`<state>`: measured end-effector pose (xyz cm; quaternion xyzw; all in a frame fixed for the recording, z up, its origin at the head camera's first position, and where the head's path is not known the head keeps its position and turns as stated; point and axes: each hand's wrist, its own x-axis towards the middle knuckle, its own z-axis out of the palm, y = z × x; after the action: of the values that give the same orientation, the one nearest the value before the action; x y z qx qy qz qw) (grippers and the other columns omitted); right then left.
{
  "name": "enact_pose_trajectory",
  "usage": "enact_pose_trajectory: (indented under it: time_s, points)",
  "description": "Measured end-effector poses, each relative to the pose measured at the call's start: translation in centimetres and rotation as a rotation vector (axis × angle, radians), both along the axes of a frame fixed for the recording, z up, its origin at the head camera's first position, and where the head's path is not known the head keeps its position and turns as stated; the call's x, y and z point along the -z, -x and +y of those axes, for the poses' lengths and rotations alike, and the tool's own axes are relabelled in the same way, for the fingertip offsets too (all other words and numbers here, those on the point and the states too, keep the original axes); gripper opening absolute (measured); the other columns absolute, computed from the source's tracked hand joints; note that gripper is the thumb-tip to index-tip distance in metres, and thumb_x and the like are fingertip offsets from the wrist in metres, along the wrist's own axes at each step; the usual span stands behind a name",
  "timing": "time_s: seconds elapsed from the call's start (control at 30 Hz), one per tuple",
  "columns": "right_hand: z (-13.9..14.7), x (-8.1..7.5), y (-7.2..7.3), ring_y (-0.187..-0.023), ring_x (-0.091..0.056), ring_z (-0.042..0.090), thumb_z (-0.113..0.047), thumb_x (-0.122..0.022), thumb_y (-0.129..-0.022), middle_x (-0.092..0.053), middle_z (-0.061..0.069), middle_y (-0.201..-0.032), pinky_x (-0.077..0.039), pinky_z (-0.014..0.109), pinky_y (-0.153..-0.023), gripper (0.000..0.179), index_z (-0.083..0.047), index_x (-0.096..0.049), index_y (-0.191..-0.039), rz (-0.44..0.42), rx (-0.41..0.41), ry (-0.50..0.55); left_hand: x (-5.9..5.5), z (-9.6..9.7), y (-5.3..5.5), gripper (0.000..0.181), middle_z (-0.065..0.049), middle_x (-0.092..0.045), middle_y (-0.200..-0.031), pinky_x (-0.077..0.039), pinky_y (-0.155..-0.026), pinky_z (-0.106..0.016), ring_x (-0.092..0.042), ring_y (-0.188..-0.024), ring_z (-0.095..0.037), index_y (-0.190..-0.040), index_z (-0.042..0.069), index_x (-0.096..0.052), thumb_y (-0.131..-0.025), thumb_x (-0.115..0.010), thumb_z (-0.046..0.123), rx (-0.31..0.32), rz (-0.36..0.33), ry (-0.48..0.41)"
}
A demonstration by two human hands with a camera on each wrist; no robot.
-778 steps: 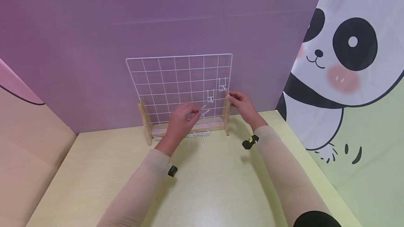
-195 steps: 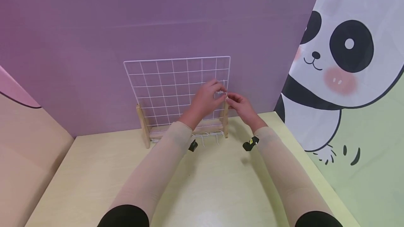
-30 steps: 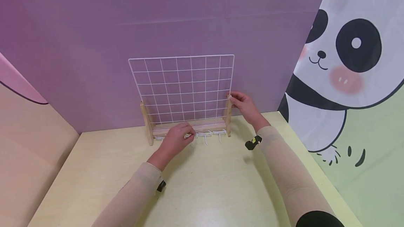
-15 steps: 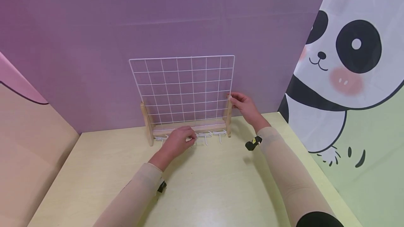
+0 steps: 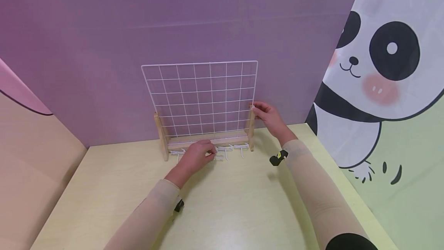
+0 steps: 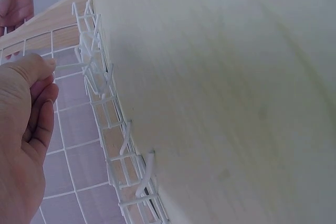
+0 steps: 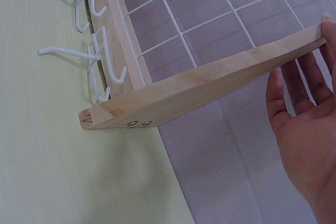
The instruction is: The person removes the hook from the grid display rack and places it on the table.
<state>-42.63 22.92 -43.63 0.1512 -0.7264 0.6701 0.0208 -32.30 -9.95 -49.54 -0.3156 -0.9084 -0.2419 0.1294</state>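
A white wire grid panel (image 5: 210, 77) stands upright in a wooden stand (image 5: 161, 136) near the back of the table, with no hooks hanging on it. My left hand (image 5: 198, 157) is low in front of the panel. In the left wrist view, its thumb and fingers pinch the prong of a white wire hook (image 6: 89, 59) beside the stand's base. Several more hooks (image 5: 241, 146) lie in a row along the base; my left hand partly covers the row. At the stand's right post (image 7: 199, 80), my right hand (image 5: 270, 118) grips the upper end between thumb and fingers.
The pale wooden table (image 5: 225, 211) stretches out in front of the stand. A purple backdrop (image 5: 208, 18) hangs close behind the panel, and a panda print (image 5: 392, 57) covers the right side. Each sleeve carries a small black wrist camera (image 5: 278, 157).
Two hooks hung on the panel's right side 25.9 seconds ago; now none hang there, and the row below reaches further right. Lately the left hand has shifted slightly down; the right hand stays put.
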Motion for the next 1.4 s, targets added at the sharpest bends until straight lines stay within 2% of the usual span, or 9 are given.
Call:
enact_pose_trajectory:
  time_s: [0.33,0.53,0.9,1.17,1.4]
  points:
    - [0.0,0.1,-0.1,-0.117,-0.064,0.016,-0.019,-0.067,-0.112,-0.068,0.020,-0.147,-0.056,0.029,-0.098,0.040,0.002,-0.066,-0.146,-0.006,0.004,0.007,0.1,0.7,0.0,0.011,0.004,-0.069,-0.097,-0.062,-0.089,-0.035,-0.066,-0.093,-0.016,-0.096,0.014,-0.078,-0.097,-0.082,0.003,-0.030,-0.023,0.034]
    - [-0.1,0.1,0.0,-0.115,-0.065,0.015,-0.019,-0.067,-0.112,-0.066,0.024,-0.149,-0.057,0.030,-0.098,0.040,0.003,-0.066,-0.146,0.003,-0.003,0.017,0.2,1.1,0.1,0.012,0.005,-0.068,-0.095,-0.061,-0.087,-0.034,-0.066,-0.090,-0.015,-0.094,0.014,-0.077,-0.097,-0.082,0.003,-0.008,-0.013,0.049]
    - [-0.1,-0.1,-0.1,-0.115,-0.063,0.017,-0.019,-0.068,-0.112,-0.071,0.003,-0.131,-0.057,0.029,-0.096,0.041,0.001,-0.066,-0.147,-0.012,0.007,0.014,0.3,1.2,-0.2,0.006,0.004,-0.071,-0.098,-0.063,-0.089,-0.035,-0.072,-0.095,-0.017,-0.099,0.012,-0.080,-0.098,-0.083,0.008,0.021,-0.083,0.038]
    - [0.0,0.2,0.2,-0.116,-0.064,0.017,-0.019,-0.068,-0.112,-0.071,0.012,-0.138,-0.057,0.029,-0.097,0.040,0.004,-0.066,-0.145,0.000,0.004,0.016,0.4,1.3,-0.1,0.005,0.006,-0.072,-0.099,-0.062,-0.091,-0.035,-0.071,-0.096,-0.016,-0.103,0.014,-0.081,-0.100,-0.083,0.011,0.018,-0.147,0.039]
    - [-0.1,0.1,0.0,-0.115,-0.064,0.016,-0.019,-0.067,-0.112,-0.069,0.019,-0.142,-0.057,0.029,-0.098,0.041,0.004,-0.065,-0.146,0.003,0.002,0.014,0.8,1.4,0.1,0.005,0.005,-0.073,-0.097,-0.063,-0.089,-0.035,-0.071,-0.094,-0.016,-0.102,0.012,-0.081,-0.098,-0.083,0.009,0.039,-0.141,0.044]
